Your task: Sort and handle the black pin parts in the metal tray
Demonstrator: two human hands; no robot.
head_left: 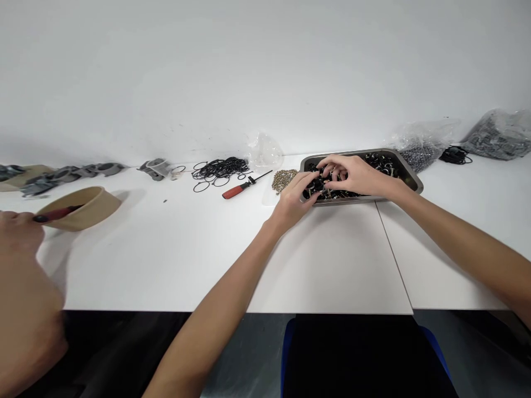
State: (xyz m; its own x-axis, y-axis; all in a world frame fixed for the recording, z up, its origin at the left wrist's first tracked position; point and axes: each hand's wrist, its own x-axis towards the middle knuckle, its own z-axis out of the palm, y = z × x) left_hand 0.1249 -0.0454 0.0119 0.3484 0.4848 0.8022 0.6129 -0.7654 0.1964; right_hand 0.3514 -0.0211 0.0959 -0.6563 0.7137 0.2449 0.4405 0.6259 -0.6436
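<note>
Here, taking the metal tray (pixel 410 176) as landmark, a co-worker's hand (pixel 19 235) far to its left rests beside a tan bowl (pixel 85 207), and a red-handled screwdriver (pixel 240 188) lies just left of it, tip toward the tray. The left hand (pixel 292 202) reaches over the tray's near rim, fingers curled onto a small black part (pixel 318 185) lying among loose parts, presumably for sorting. The right hand (pixel 357 176), inside the tray, pinches the same cluster with half-closed fingers; the part's long axis cannot be told.

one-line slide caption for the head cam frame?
Both hands, left hand and right hand, pick among small black parts in a metal tray on a white table.
</note>
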